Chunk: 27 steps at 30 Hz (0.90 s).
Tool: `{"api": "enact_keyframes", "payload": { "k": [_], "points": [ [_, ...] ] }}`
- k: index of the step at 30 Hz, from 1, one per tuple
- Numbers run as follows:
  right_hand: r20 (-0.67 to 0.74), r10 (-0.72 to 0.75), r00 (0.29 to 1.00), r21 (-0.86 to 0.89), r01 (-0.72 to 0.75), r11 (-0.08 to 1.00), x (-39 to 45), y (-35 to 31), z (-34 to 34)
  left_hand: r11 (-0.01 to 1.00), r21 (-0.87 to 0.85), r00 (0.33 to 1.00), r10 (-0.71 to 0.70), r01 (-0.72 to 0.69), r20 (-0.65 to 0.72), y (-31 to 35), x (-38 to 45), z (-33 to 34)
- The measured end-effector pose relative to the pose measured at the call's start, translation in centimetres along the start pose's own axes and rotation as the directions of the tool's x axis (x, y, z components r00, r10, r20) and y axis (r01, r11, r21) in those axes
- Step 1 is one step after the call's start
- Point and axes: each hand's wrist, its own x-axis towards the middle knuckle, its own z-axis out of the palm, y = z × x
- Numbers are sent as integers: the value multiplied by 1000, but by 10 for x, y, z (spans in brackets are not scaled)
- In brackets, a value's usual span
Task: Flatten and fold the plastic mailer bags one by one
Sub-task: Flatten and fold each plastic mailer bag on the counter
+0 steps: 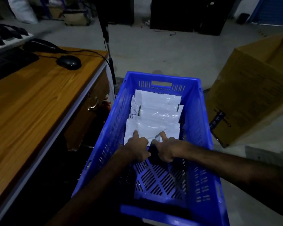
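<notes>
centrally, inside the blue crate (201, 128), both hands work the nearest white mailer (152, 128): left hand (138, 148) presses it with index finger extended, right hand (167, 150) pinches its near edge, more mailers (157, 103) stacked behind toward frame top.

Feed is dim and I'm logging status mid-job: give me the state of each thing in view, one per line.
Left hand: fingers curled, index finger pressing on the nearest mailer.
Right hand: fingers curled, at the same mailer's near edge.
Nearest mailer: lying flat, not folded.
Other mailers: stacked flat at the crate's far end.
Blue crate: upright, open-topped, near half bare.
Cardboard box: closed, tilted.
Mouse: idle on desk.
</notes>
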Motion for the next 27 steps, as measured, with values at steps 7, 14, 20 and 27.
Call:
{"api": "enact_keyframes", "payload": {
  "k": [7,14,20,27],
  "points": [
    [-45,33,998,-1,-33,999,9,3,-1,994,105,999,-34,32,23,4,21,3],
    [-60,67,996,13,-66,998,22,10,-6,980,201,1000,3,1,-18,-3,30,-12],
    [-58,16,998,32,-14,999,13,10,-6,980,195,999,29,-26,-12,-9,20,-11],
    [-95,-83,992,116,94,989,-14,7,1,983,162,996,89,-86,-12,-15,1,-17]
  ]
}}
